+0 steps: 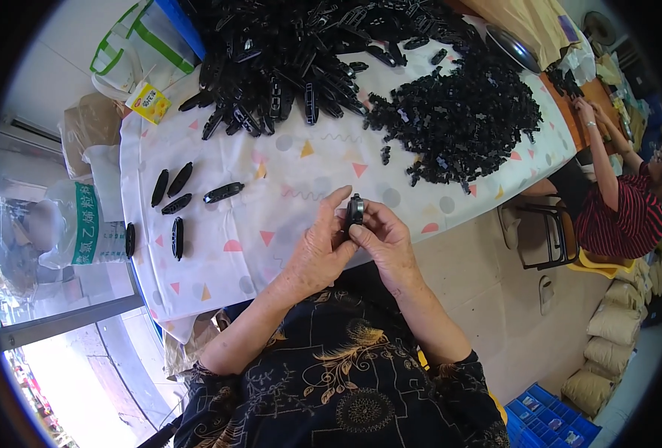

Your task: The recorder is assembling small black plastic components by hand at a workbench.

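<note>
Both hands meet over the near edge of the table, around one elongated black plastic part (356, 211) held upright. My left hand (318, 250) grips its left side, with the index finger raised beside its top. My right hand (385, 237) pinches it from the right, thumb across its lower front. Fingers hide much of the part. To the left on the cloth lie several similar long black parts (178, 237), spaced apart. Beyond the hands rises a big pile of the long parts (271, 63), and right of it a heap of small black pieces (465, 112).
A patterned white tablecloth (226, 216) covers the table. At the far left are a yellow packet (149, 103) and a white-green bag (140, 56). A person in a striped top (619, 209) sits at the right, hands over black pieces. Sacks (611, 336) and blue crates (548, 418) stand lower right.
</note>
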The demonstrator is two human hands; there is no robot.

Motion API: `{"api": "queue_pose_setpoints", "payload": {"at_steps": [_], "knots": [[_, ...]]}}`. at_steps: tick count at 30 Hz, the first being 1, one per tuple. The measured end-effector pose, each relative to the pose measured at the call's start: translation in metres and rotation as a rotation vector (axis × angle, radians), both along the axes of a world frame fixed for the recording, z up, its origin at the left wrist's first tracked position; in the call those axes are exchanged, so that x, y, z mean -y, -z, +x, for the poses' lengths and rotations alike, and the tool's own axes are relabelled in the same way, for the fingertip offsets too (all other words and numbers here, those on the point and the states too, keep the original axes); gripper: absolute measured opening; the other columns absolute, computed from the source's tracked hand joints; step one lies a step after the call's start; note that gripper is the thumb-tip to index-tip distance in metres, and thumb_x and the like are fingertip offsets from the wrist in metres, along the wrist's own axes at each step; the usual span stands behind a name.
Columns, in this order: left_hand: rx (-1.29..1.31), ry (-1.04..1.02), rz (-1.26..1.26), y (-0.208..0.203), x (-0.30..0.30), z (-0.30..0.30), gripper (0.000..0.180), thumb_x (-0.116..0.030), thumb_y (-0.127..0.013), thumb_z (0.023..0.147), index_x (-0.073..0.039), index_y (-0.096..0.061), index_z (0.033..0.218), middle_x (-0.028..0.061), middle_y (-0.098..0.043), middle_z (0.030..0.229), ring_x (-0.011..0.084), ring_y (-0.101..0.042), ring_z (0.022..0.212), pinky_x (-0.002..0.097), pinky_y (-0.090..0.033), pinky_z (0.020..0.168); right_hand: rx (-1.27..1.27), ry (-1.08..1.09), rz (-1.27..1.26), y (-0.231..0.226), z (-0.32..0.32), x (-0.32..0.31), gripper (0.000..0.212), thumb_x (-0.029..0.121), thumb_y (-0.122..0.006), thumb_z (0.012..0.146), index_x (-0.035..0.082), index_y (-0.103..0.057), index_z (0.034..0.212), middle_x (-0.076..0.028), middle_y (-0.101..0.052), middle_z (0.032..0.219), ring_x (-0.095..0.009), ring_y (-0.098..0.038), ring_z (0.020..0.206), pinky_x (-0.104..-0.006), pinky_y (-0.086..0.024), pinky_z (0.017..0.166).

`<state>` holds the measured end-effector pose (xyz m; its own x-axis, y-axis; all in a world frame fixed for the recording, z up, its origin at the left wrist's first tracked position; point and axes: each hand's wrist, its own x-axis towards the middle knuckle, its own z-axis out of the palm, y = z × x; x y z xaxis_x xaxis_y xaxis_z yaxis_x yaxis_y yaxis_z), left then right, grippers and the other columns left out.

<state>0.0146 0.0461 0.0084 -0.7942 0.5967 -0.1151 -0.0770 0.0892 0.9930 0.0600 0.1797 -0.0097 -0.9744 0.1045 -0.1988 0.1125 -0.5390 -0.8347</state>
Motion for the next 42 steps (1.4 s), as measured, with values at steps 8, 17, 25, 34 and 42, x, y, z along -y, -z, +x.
{"api": "queue_pose_setpoints", "payload": {"at_steps": [8, 17, 25, 34, 42], "knots": [[-0.077, -0.011, -0.022, 0.007, 0.011, -0.01, 0.059, 0.005, -0.053, 0.083, -0.013, -0.033, 0.136, 0.0181, -0.061, 0.105, 0.0272, -0.064, 0.099, 0.0355, -0.049, 0.084, 0.006, -0.032, 0.211, 0.0, -0.011, 0.005, 0.026, -0.001, -0.058, 0.087, 0.0, -0.052, 0.112, -0.007, -0.062, 0.103, -0.012, -0.058, 0.096, -0.0258, -0.048, 0.083], [-0.519, 0.032, -0.591, -0.025, 0.107, -0.078, 0.037, -0.014, -0.064, 0.081, -0.011, -0.053, 0.117, 0.0117, -0.062, 0.101, 0.0332, -0.063, 0.077, 0.0389, -0.051, 0.066, -0.123, 0.091, 1.925, -0.014, -0.081, -0.06, 0.018, 0.017, -0.069, 0.077, 0.006, -0.058, 0.086, -0.008, -0.056, 0.082, -0.028, -0.052, 0.079, -0.0395, -0.039, 0.071], [-0.869, -0.454, -0.829, 0.024, 0.148, -0.217, 0.035, -0.012, -0.065, 0.078, -0.008, -0.053, 0.11, 0.0127, -0.057, 0.103, 0.0358, -0.059, 0.09, 0.0428, -0.049, 0.075, -0.084, 0.052, 1.975, 0.004, -0.109, -0.059, 0.014, 0.008, -0.067, 0.076, 0.006, -0.056, 0.084, -0.009, -0.056, 0.082, -0.029, -0.053, 0.08, -0.0397, -0.04, 0.07], [-0.464, -0.528, -0.559, 0.021, 0.153, -0.189, 0.027, -0.011, -0.063, 0.083, -0.001, -0.049, 0.104, 0.0135, -0.062, 0.078, 0.0245, -0.065, 0.071, 0.0347, -0.05, 0.059, 0.122, 0.053, 0.079, 0.005, -0.105, -0.042, 0.013, 0.007, -0.053, 0.092, 0.007, -0.053, 0.105, -0.008, -0.056, 0.084, -0.016, -0.054, 0.068, -0.0275, -0.044, 0.058], [0.273, -0.319, 0.019, -0.018, 0.09, -0.11, 0.022, -0.011, -0.061, 0.086, -0.002, -0.047, 0.101, 0.0086, -0.062, 0.081, 0.0157, -0.065, 0.068, 0.0225, -0.05, 0.052, 0.122, -0.062, -0.283, 0.0, -0.079, -0.025, 0.013, 0.006, -0.062, 0.087, 0.006, -0.056, 0.098, -0.011, -0.065, 0.086, -0.017, -0.063, 0.07, -0.026, -0.052, 0.057]]}}
